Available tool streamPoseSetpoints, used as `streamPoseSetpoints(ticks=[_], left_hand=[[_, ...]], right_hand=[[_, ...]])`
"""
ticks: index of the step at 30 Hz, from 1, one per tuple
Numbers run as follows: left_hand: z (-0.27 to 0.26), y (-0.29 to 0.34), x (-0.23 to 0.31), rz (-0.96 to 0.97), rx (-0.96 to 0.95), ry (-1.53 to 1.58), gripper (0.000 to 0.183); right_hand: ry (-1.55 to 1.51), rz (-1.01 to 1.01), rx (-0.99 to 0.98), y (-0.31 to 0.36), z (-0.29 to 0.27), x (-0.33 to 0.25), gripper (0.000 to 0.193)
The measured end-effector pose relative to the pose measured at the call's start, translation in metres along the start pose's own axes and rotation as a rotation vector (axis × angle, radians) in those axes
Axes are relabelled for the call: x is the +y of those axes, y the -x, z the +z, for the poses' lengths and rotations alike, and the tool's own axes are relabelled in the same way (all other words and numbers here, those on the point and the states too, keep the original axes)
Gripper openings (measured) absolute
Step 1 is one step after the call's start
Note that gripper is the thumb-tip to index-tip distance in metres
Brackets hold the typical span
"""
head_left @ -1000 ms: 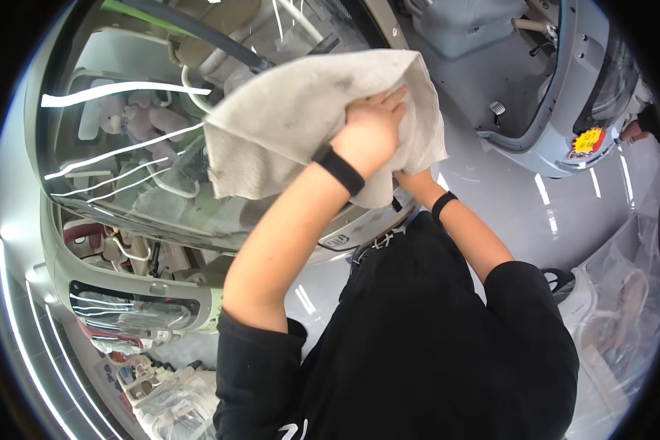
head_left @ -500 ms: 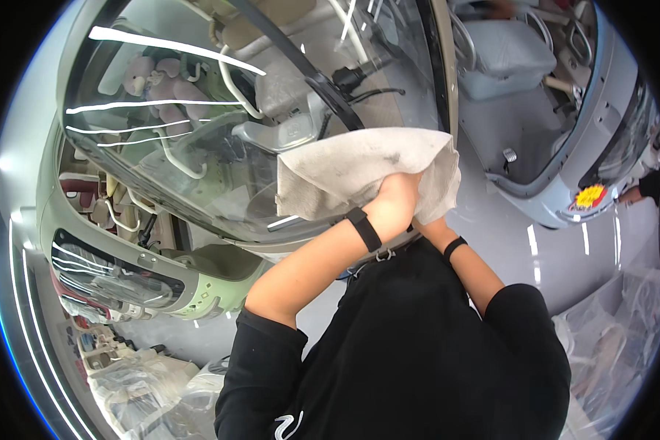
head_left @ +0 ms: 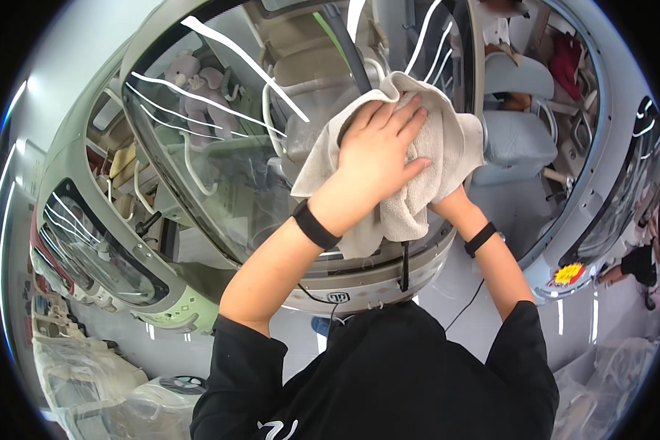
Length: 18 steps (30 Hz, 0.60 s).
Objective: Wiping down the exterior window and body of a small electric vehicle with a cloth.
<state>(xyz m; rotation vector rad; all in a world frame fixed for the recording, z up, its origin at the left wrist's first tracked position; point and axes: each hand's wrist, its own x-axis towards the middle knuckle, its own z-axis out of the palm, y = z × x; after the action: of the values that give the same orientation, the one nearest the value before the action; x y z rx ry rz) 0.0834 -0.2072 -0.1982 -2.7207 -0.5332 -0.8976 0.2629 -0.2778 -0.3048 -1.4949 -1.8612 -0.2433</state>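
Note:
A beige towel (head_left: 447, 136) lies bunched against the curved windshield (head_left: 260, 187) of a small vehicle. My left hand (head_left: 374, 154) presses flat on the towel with its fingers stretched out and a little apart. My right hand (head_left: 453, 204) reaches under the towel's right side, where the cloth covers its fingers. Below the towel, a black wiper arm (head_left: 405, 268) sticks out over the vehicle's beige front panel (head_left: 374, 282).
Behind the glass are seats and a pink-grey plush toy (head_left: 207, 95). A green vehicle (head_left: 180, 301) stands at the left, a light-blue one (head_left: 601, 154) at the right. Plastic-wrapped vehicles (head_left: 88, 374) fill the lower left. People are at the far right.
My left hand, partly hidden by the towel before, now shows on top of it with fingers spread. The towel has moved up the glass and is more bunched. The view has shifted.

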Motion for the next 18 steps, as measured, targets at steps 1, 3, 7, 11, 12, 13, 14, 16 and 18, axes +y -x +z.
streamPoseSetpoints(ticks=[1,3,7,11,12,13,14,16,18], left_hand=[[-0.008,-0.003,-0.007,0.011,0.031,-0.042,0.072],[-0.016,-0.006,-0.020,-0.012,0.089,-0.042,0.072],[-0.031,-0.019,-0.045,-0.053,0.234,-0.053,0.070],[-0.051,-0.036,-0.079,-0.020,0.375,-0.113,0.067],[-0.056,-0.038,-0.086,-0.020,0.389,-0.117,0.067],[-0.062,-0.038,-0.096,-0.061,0.369,-0.134,0.062],[-0.068,-0.038,-0.105,-0.101,0.351,-0.151,0.058],[-0.072,-0.035,-0.134,-0.142,0.369,-0.085,0.046],[-0.086,-0.031,-0.150,-0.118,0.365,-0.158,0.046]], right_hand=[[-0.015,-0.023,-0.029,-0.013,-0.004,0.003,0.086],[0.030,-0.065,-0.044,-0.034,-0.011,0.007,0.085],[0.098,-0.145,-0.055,-0.076,-0.020,0.014,0.082],[0.154,-0.266,0.011,-0.120,-0.031,0.009,0.082],[0.136,-0.252,0.032,-0.133,-0.034,0.008,0.080],[0.117,-0.240,0.060,-0.147,-0.036,0.003,0.078],[0.006,-0.197,0.057,-0.161,-0.042,-0.006,0.071],[-0.170,-0.158,0.077,-0.192,-0.041,-0.013,0.068],[-0.233,-0.049,0.073,-0.222,-0.054,-0.022,0.060]])
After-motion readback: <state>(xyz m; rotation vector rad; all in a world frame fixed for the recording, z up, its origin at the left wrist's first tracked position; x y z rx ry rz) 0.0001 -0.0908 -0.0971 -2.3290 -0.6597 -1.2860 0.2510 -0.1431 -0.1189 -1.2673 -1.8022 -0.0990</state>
